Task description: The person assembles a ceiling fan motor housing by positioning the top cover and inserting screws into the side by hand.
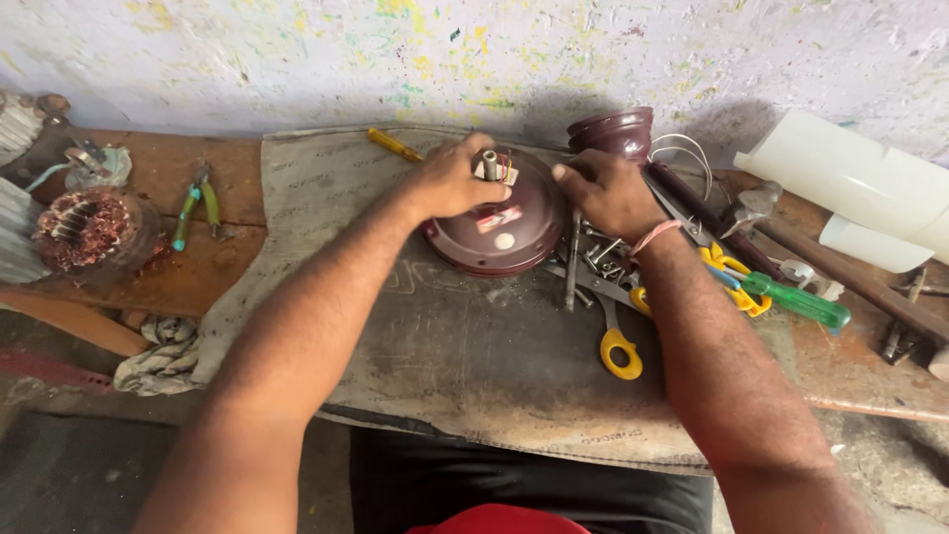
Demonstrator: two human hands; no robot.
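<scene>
My left hand (450,180) clasps the top edge of the maroon fan motor housing (504,229), which sits on the grey mat (455,346) in the middle of the bench. My right hand (605,193) presses against the housing's right rim, fingers curled onto it; whether they pinch anything small I cannot tell. The housing looks closed up, with its shaft (489,163) and wires sticking out on top. Loose bolts (603,255) lie just right of the housing, so I judge fastening remains. A copper winding (84,229) rests well left of it, a maroon cup (615,131) just behind.
</scene>
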